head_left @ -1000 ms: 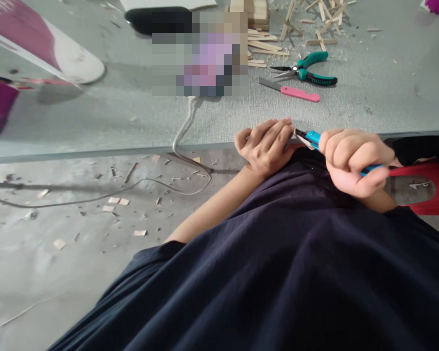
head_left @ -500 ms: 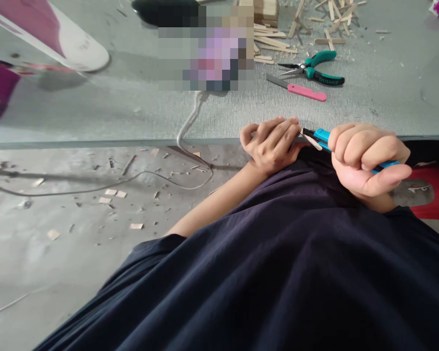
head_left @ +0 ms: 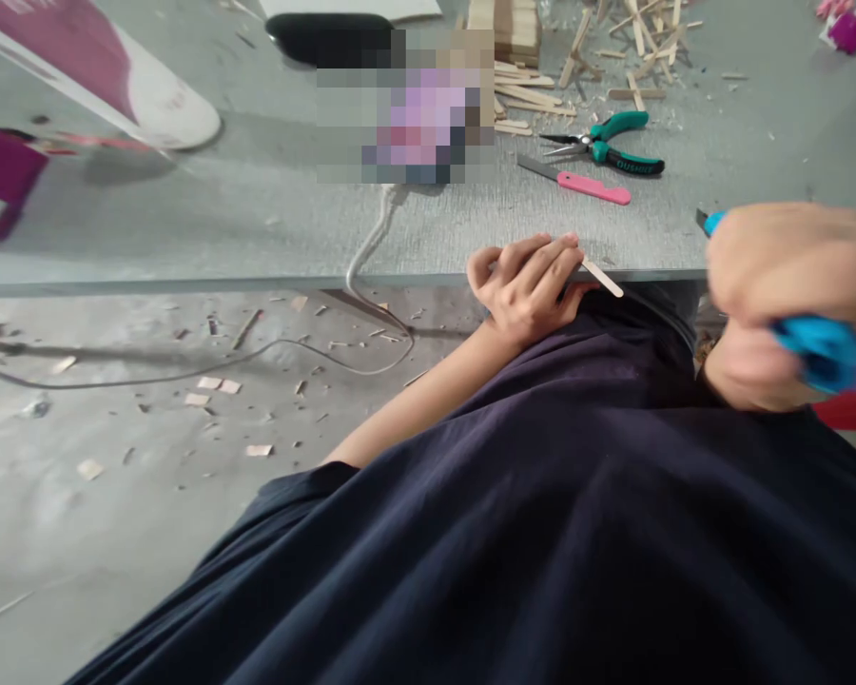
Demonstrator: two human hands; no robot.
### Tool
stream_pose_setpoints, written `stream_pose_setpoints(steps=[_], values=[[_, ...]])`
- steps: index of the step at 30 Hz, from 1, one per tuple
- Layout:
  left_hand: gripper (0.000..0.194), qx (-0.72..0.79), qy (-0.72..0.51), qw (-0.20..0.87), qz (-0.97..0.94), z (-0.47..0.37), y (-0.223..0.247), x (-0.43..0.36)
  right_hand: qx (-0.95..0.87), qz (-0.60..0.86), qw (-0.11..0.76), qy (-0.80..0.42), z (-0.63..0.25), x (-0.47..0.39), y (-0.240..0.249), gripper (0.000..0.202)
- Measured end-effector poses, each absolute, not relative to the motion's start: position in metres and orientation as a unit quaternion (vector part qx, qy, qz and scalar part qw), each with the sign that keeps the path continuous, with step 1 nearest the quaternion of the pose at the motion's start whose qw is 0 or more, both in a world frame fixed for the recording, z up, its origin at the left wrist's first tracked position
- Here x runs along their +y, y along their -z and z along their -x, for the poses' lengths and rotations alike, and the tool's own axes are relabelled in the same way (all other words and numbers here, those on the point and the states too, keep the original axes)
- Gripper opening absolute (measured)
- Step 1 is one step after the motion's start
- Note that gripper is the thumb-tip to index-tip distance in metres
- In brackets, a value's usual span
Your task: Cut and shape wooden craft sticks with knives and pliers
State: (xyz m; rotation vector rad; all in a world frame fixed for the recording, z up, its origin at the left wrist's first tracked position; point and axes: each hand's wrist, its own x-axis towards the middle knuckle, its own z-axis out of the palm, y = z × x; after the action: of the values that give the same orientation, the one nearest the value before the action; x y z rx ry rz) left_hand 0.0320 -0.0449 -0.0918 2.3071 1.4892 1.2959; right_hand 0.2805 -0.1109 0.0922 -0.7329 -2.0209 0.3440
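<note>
At the table's front edge my left hand (head_left: 532, 285) is closed on a thin wooden stick (head_left: 603, 278), whose rounded end sticks out to the right. Farther right, my right hand (head_left: 791, 276), blurred by motion, is wrapped round a blue cutter (head_left: 820, 354). The cutter's dark tip shows at the upper left of that hand, apart from the stick. Beyond my left hand, a pink-handled blade (head_left: 593, 187) and green-handled pliers (head_left: 628, 164) with parted jaws lie on the table.
Loose wooden sticks (head_left: 532, 95) and a stack of sticks (head_left: 514, 29) lie at the back of the table (head_left: 257, 228). A white cable (head_left: 371, 238) hangs over the front edge. Purple boxes stand left and right; a dark case (head_left: 332, 40) lies farther back. Scraps litter the floor.
My right hand has moved right with the blue cutter, away from the stick. More of the stick shows now. My left hand has stayed nearly in place.
</note>
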Motion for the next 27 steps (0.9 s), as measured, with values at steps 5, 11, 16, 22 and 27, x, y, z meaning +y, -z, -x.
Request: stream_pose_setpoints(steps=[5, 11, 16, 22, 27], values=[[0.067, 0.471, -0.419, 0.042, -0.775, -0.028, 0.095, -0.049, -0.879, 0.363, 0.305, -0.047, -0.275, -0.106, -0.073, 0.010], [0.065, 0.493, -0.419, 0.001, -0.762, -0.029, 0.083, -0.060, -0.870, 0.466, 0.162, -0.010, -0.267, -0.102, -0.055, 0.024], [0.076, 0.461, -0.390, -0.021, -0.797, -0.033, 0.060, -0.066, -0.882, 0.459, 0.107, -0.003, -0.249, -0.108, -0.056, 0.028], [0.082, 0.442, -0.387, -0.053, -0.808, -0.031, 0.042, -0.066, -0.892, 0.395, 0.218, -0.012, -0.259, -0.110, -0.059, 0.031], [0.052, 0.375, -0.445, -0.088, -0.809, -0.025, 0.062, -0.060, -0.731, 0.237, 0.635, -0.076, -0.258, -0.099, -0.056, 0.060]])
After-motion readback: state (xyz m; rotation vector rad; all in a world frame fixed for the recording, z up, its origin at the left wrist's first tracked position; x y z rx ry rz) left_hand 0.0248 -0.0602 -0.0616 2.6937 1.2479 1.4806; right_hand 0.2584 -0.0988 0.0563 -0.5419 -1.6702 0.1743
